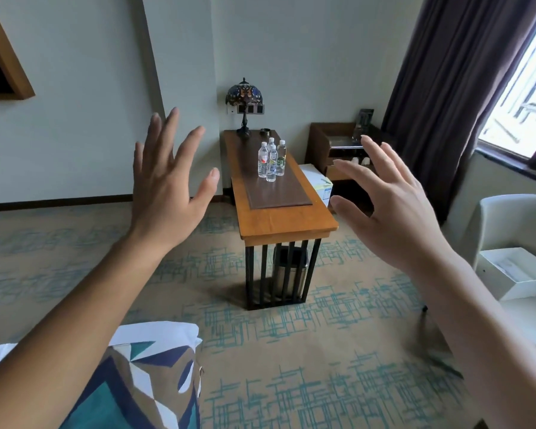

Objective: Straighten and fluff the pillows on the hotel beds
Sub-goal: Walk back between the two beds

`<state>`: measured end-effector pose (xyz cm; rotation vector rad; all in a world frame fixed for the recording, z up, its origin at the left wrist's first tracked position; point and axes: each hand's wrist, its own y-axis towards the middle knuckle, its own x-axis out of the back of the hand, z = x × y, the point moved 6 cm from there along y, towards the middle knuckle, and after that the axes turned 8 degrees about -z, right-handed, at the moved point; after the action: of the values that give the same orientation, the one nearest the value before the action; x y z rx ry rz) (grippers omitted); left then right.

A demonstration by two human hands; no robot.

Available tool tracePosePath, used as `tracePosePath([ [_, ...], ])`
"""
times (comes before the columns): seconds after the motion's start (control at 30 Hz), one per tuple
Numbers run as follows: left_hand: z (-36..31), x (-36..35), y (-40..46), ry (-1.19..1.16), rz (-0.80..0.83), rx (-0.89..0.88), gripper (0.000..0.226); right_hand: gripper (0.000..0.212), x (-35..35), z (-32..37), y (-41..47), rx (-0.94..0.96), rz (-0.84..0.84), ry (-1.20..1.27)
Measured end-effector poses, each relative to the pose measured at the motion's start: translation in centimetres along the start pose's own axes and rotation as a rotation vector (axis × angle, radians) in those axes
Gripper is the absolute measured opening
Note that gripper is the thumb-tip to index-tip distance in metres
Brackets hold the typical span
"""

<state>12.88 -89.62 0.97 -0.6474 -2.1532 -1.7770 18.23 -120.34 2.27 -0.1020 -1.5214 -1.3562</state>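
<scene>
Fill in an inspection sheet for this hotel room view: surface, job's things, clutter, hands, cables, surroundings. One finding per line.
Surface: bed corner, white sheet, patterned runner across it.
Job's things: pillows, nothing seen.
Clutter: four water bottles and a lamp on the wooden desk; bin beneath it; white box on the armchair.
Hands: left hand and right hand raised, fingers spread, holding nothing.
Cables: nothing seen.
Surroundings: patterned carpet, dark curtain, window.

A wooden desk stands on patterned carpet against pale walls. On the desk are a stained-glass lamp and water bottles; under it, a bin. Right of the desk: dark curtains, a bright window, a pale armchair.
</scene>
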Motion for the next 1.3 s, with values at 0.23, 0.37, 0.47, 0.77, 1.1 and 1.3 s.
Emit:
tracePosePath([
  [0.23, 4.3, -8.5, 4.7, 0.042, 0.093, 0.026, 0.059, 0.058, -7.1, -4.2, 7.0, -0.012, -0.011, 0.034],
  [0.37, 6.1, -11.7, 8.3, 0.083, 0.095, 0.061, 0.062, 0.055, -10.5, -6.2, 12.3, 0.011, 0.006, 0.060],
  [0.47, 7.4, -13.7, 10.8, 0.096, 0.085, 0.081, 0.061, 0.057, -12.6, -6.9, 15.9, 0.049, -0.006, 0.080],
  [0.77, 13.9, -21.0, 16.2, 0.102, 0.106, 0.104, 0.056, 0.063, -21.0, -7.4, 24.0, 0.040, -0.014, 0.142],
  [1.1, 26.8, -27.1, 20.5, 0.089, 0.164, 0.152, 0.055, 0.059, -30.3, -4.5, 32.7, 0.032, -0.035, 0.143],
  [1.3, 33.0, -30.1, 22.6, 0.129, 0.173, 0.203, 0.057, 0.059, -36.7, -3.7, 37.4, 0.066, 0.021, 0.141],
])
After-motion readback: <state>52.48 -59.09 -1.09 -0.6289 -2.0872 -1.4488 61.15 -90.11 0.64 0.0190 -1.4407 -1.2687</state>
